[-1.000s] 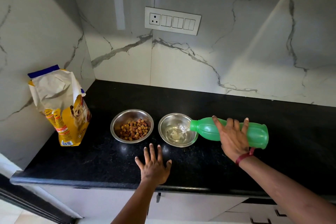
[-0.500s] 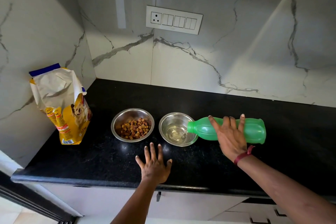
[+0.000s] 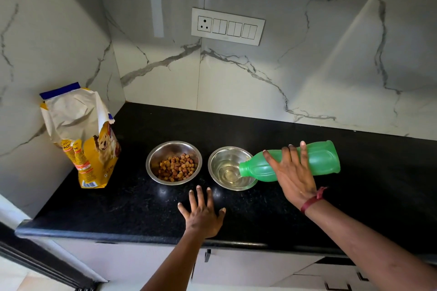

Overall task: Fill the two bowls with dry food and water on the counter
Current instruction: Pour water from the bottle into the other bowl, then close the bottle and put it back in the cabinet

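Two steel bowls stand side by side on the black counter (image 3: 260,130). The left bowl (image 3: 165,151) holds brown dry food (image 3: 177,168). The right bowl (image 3: 218,157) has water pooled in its bottom. My right hand (image 3: 292,176) grips a green plastic bottle (image 3: 321,159) lying almost level, its open mouth over the right bowl's near-right rim. My left hand (image 3: 202,214) rests flat on the counter in front of the bowls, fingers spread, holding nothing.
A yellow dog food bag (image 3: 87,139) stands open at the counter's left end against the marble wall. A switch panel (image 3: 228,26) sits on the back wall. The counter's front edge runs just behind my left wrist, with cabinet fronts below.
The bottle's base has tipped up slightly and its mouth reaches further over the right bowl; more water lies in it. My left hand has stayed put.
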